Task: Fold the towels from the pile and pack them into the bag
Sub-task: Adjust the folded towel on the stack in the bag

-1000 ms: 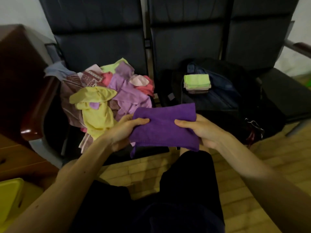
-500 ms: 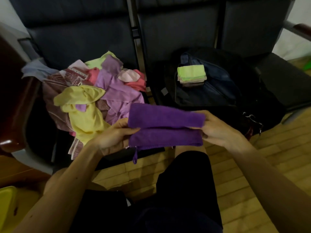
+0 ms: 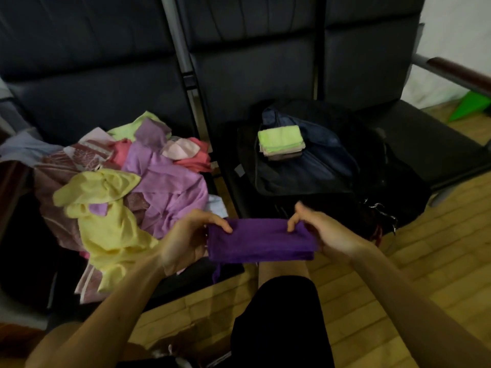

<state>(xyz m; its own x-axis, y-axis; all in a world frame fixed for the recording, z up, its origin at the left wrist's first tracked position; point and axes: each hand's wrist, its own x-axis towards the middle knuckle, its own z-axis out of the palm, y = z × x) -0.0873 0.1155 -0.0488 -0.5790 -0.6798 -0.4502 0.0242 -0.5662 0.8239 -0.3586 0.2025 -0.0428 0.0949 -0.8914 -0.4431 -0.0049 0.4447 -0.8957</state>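
nearby, purple towel [image 3: 259, 241], towel pile [image 3: 159, 181], seemingly open bag [image 3: 318, 172]

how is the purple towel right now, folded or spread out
Folded: the purple towel is a narrow strip with layered edges along its lower side, gripped at its ends by the left hand and right hand.

The purple towel [image 3: 259, 241] is folded into a narrow flat band and is held level between the two hands. The left hand [image 3: 186, 237] pinches its left end and the right hand [image 3: 322, 232] pinches its right end (a small loop hangs under the left corner). The pile [image 3: 127, 187] of unfolded towels, yellow, lilac, pink and pale green, lies crumpled beyond the left hand. The dark bag [image 3: 305, 176] lies beyond the right hand. A small stack of folded towels [image 3: 281, 140], with a green one on top, rests on its blue part.
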